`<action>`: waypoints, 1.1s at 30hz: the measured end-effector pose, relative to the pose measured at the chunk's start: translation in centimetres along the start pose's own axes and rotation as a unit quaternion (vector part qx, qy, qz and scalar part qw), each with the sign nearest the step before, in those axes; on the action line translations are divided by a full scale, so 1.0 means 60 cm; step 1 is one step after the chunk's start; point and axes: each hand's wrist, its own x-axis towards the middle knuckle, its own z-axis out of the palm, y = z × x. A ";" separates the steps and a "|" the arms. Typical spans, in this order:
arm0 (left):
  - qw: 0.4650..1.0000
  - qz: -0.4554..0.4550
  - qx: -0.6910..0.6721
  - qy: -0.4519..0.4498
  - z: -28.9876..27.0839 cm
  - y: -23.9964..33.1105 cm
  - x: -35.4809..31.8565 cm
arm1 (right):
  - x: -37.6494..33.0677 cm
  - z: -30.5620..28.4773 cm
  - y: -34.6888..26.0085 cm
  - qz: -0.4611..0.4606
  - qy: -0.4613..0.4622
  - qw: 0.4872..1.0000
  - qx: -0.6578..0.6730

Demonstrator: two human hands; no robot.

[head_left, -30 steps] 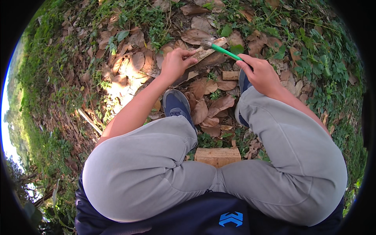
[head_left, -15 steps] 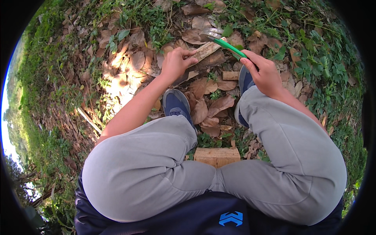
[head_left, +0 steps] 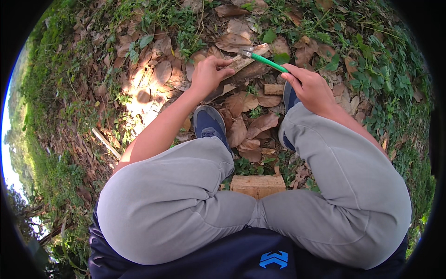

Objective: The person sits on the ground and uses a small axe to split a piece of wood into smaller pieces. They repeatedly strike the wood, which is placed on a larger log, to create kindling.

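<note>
Two grips | our left hand pinches wood strip, probably light, stiff, by its edges | our right hand wraps hammer, likely head-heavy, by handle

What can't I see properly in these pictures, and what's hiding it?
Head view, all of them:
The grip end of the green hammer: inside the right hand.
The near end of the wood strip: behind the left hand.
Anything pinched by its fingertips: too small to tell.
The back of the wooden block: behind the grey trousers.
</note>
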 end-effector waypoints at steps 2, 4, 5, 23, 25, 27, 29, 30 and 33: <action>1.000 -0.007 -0.002 -0.002 -0.001 -0.003 0.000 | 0.001 -0.002 -0.004 0.007 0.002 1.000 0.010; 1.000 0.003 0.000 0.003 -0.001 -0.008 -0.001 | 0.004 -0.009 -0.017 0.000 0.027 0.999 0.040; 1.000 0.009 0.002 0.006 -0.002 -0.009 -0.001 | 0.005 -0.007 -0.015 -0.005 0.033 0.998 0.055; 1.000 -0.004 0.001 0.003 0.001 -0.005 0.002 | 0.008 -0.012 -0.011 0.022 0.001 1.000 0.020; 1.000 0.003 -0.003 0.006 0.001 -0.008 0.002 | 0.009 -0.014 -0.016 -0.004 0.032 0.998 0.053; 1.000 0.010 -0.004 0.008 0.002 -0.011 0.003 | 0.007 -0.005 -0.012 -0.011 0.036 0.997 0.066; 1.000 0.015 -0.005 0.007 0.003 -0.008 0.001 | 0.006 0.000 -0.006 0.000 0.022 0.999 0.049; 1.000 0.009 -0.003 0.006 0.002 -0.007 0.002 | 0.007 0.000 -0.003 0.014 0.005 1.000 0.025; 1.000 -0.001 -0.002 0.003 0.000 -0.005 0.003 | 0.006 -0.011 -0.013 0.036 0.002 0.998 0.044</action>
